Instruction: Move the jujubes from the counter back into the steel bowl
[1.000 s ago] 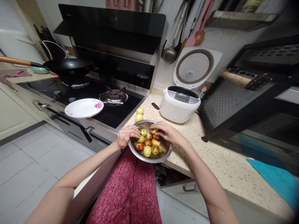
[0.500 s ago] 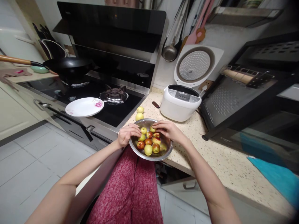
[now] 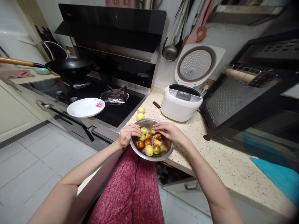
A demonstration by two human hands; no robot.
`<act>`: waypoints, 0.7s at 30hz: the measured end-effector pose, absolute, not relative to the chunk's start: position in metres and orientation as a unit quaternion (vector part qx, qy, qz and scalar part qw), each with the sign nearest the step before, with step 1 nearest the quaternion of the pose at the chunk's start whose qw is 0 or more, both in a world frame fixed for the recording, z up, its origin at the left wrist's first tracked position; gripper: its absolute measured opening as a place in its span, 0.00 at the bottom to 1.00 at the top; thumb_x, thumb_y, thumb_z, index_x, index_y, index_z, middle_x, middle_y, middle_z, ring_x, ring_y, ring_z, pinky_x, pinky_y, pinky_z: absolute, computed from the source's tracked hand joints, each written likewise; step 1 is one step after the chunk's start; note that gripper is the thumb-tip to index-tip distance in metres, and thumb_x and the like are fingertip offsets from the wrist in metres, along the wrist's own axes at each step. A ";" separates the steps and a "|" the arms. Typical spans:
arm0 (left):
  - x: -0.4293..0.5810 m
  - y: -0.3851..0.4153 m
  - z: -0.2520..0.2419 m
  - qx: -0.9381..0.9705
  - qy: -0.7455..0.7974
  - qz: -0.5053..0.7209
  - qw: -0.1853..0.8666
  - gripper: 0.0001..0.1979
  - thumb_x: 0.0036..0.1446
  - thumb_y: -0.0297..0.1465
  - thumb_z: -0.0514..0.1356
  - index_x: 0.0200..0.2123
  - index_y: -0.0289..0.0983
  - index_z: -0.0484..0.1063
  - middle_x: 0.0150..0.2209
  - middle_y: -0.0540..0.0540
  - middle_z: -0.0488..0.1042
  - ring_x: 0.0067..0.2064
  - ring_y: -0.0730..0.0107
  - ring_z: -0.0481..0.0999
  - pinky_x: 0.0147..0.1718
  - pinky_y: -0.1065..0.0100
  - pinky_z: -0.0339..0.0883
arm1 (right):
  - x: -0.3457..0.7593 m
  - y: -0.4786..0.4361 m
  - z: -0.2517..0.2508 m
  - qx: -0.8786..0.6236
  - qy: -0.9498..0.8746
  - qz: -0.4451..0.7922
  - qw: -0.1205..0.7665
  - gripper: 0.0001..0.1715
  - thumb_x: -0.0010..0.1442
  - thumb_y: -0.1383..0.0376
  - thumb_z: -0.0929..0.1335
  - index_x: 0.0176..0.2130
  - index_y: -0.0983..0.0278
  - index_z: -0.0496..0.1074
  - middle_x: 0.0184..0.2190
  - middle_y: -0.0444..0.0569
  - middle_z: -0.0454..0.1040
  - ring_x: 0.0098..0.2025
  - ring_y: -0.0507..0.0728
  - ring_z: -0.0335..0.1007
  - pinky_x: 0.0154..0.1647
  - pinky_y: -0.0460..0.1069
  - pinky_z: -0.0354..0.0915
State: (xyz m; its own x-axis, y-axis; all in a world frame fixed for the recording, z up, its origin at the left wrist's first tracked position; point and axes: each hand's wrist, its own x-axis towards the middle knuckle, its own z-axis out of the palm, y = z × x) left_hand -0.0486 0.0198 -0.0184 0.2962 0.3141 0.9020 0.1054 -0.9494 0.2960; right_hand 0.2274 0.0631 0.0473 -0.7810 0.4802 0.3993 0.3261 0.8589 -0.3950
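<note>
A round metal bowl (image 3: 168,153) holds several yellow-green and red-brown fruits (image 3: 149,150) and sits at the counter's front edge. Over its left rim lies my left hand (image 3: 127,134), fingers curled round the rim with the tips by the fruits. My right hand (image 3: 170,130) reaches over the right rim, its fingertips at a yellow-green fruit (image 3: 152,130) near the back of the bowl; whether it grips the fruit or the rim is hard to tell. Two yellow-green fruits (image 3: 140,116) rest on the counter just behind the bowl.
A white rice cooker (image 3: 181,107) stands with its lid up, a brown-handled knife (image 3: 156,105) beside it. On the stove at left are a flowered plate (image 3: 85,108) and a black wok (image 3: 70,67). A dark oven (image 3: 245,112) and blue cloth (image 3: 277,179) are at right.
The view has shifted slightly. Some fruits in the bowl have turned or shifted a little; both hands keep nearly the same places at the bowl.
</note>
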 end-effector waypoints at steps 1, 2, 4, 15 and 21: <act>-0.048 0.020 -0.019 0.799 0.133 0.579 0.094 0.32 0.76 0.36 0.39 0.37 0.36 0.83 0.36 0.41 0.85 0.41 0.62 0.85 0.50 0.55 0.76 | 0.227 0.063 0.047 -0.218 -0.930 0.153 0.255 0.18 0.66 0.74 0.69 0.49 0.57 0.83 0.49 0.52 0.84 0.50 0.60 0.82 0.55 0.58 0.77; -0.049 0.020 -0.020 0.797 0.135 0.580 0.100 0.32 0.76 0.36 0.40 0.37 0.36 0.83 0.36 0.41 0.86 0.41 0.62 0.85 0.50 0.54 0.76 | 0.227 0.062 0.048 -0.220 -0.928 0.153 0.258 0.17 0.66 0.73 0.69 0.49 0.57 0.83 0.49 0.52 0.84 0.50 0.60 0.82 0.55 0.58 0.77; -0.049 0.020 -0.020 0.786 0.145 0.589 0.116 0.31 0.77 0.36 0.40 0.38 0.35 0.84 0.36 0.40 0.86 0.42 0.61 0.85 0.51 0.54 0.75 | 0.227 0.061 0.048 -0.222 -0.926 0.153 0.263 0.17 0.67 0.72 0.69 0.48 0.57 0.83 0.48 0.51 0.84 0.49 0.59 0.82 0.55 0.58 0.77; -0.058 0.064 0.007 0.767 0.326 0.537 0.129 0.19 0.75 0.35 0.51 0.62 0.39 0.73 0.62 0.38 0.75 0.65 0.57 0.73 0.66 0.50 0.66 | 0.228 0.065 0.045 -0.211 -0.929 0.135 0.271 0.17 0.66 0.73 0.68 0.48 0.58 0.83 0.47 0.51 0.84 0.49 0.59 0.81 0.53 0.57 0.77; -0.067 0.082 -0.009 0.857 0.305 0.403 0.105 0.25 0.74 0.37 0.54 0.70 0.43 0.61 0.71 0.38 0.64 0.74 0.53 0.59 0.72 0.43 0.55 | 0.228 0.065 0.045 -0.207 -0.931 0.138 0.269 0.17 0.67 0.72 0.68 0.49 0.57 0.83 0.47 0.51 0.84 0.48 0.59 0.82 0.52 0.57 0.77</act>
State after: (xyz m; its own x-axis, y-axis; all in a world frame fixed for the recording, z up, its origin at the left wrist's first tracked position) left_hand -0.0665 0.0823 -0.0088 0.4895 0.6068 0.6263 0.4371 -0.7922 0.4259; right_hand 0.2281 0.0648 0.0453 -0.7703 0.4589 0.4428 0.3104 0.8764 -0.3683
